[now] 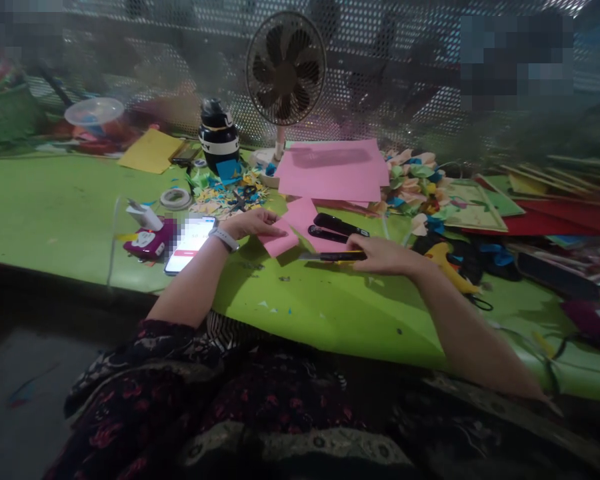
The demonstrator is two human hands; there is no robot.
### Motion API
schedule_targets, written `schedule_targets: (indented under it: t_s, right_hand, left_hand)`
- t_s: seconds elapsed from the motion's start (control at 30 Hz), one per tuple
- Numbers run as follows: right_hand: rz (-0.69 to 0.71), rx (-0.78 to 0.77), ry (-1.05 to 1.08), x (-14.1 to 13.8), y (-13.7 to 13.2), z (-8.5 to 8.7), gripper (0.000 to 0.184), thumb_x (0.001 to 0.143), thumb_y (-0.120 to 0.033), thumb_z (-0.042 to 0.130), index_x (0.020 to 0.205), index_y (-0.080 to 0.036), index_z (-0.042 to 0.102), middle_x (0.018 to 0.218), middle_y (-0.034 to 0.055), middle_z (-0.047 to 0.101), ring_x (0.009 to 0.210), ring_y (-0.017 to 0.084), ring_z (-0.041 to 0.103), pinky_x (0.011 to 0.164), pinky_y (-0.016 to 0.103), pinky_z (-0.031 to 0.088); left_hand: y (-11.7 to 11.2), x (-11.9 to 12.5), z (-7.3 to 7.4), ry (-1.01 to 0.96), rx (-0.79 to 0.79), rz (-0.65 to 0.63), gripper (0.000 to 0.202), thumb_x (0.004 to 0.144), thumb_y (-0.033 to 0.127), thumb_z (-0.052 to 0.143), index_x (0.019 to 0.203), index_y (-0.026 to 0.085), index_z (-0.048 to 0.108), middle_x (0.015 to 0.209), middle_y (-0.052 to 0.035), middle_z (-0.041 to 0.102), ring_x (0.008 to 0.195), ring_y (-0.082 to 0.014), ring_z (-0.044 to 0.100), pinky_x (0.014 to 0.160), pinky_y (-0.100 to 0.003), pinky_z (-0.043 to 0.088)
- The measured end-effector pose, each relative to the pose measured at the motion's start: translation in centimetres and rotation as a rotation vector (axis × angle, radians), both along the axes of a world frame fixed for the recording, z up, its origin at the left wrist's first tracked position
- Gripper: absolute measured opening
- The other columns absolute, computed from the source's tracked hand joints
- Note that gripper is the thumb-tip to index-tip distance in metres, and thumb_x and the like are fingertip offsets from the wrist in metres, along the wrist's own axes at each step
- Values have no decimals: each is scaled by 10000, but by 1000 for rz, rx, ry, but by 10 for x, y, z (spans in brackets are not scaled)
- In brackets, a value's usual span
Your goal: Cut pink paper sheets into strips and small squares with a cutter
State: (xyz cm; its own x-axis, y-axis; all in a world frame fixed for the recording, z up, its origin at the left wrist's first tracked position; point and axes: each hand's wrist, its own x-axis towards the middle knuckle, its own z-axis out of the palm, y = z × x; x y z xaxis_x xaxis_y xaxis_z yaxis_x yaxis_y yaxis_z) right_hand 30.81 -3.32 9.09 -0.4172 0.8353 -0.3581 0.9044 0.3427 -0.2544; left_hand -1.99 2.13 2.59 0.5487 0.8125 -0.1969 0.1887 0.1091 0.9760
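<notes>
My left hand, with a watch on the wrist, pinches a small piece of pink paper just above the table. In my right hand is a slim utility knife with a black and yellow handle; its grey blade points left toward the paper. Behind the knife a black stapler rests on another pink paper piece. My left forearm passes beside a lit phone lying on the table.
A stack of pink sheets lies behind, near a fan and a dark bottle. Paper scraps, a tape roll and a purple glue gun are left. Paper flowers and a yellow-black item are right.
</notes>
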Motion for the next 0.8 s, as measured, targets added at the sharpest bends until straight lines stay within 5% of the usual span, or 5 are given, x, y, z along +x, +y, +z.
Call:
schedule_targets:
  t_s: [0.17, 0.33, 0.8]
  right_hand:
    - [-167, 127, 173, 9, -5, -15, 533, 765, -616, 698, 1106, -219, 597, 1021, 117, 741, 802, 261, 679, 643, 357, 474]
    - [-106, 267, 166, 4, -4, -35, 334, 778, -454, 690, 1004, -223, 607, 1006, 105, 750, 790, 258, 689, 656, 358, 491]
    - [24, 319, 235, 5, -1, -55, 256, 831, -382, 690, 1033, -230, 654, 1084, 103, 746, 953, 292, 701, 797, 406, 542]
  left_hand:
    - [-2, -1, 0, 27, -21, -60, 303, 713, 245, 921, 982, 172, 802, 992, -62, 812, 861, -168, 721, 869, -352, 584]
    - [-4, -2, 1, 30, -39, -93, 316, 738, 265, 910, 1020, 177, 800, 1041, -69, 810, 904, -179, 737, 933, -383, 582]
    - [-5, 5, -2, 25, 74, -149, 333, 756, 339, 886, 1026, 178, 777, 1026, -65, 797, 945, -183, 727, 937, -389, 585]
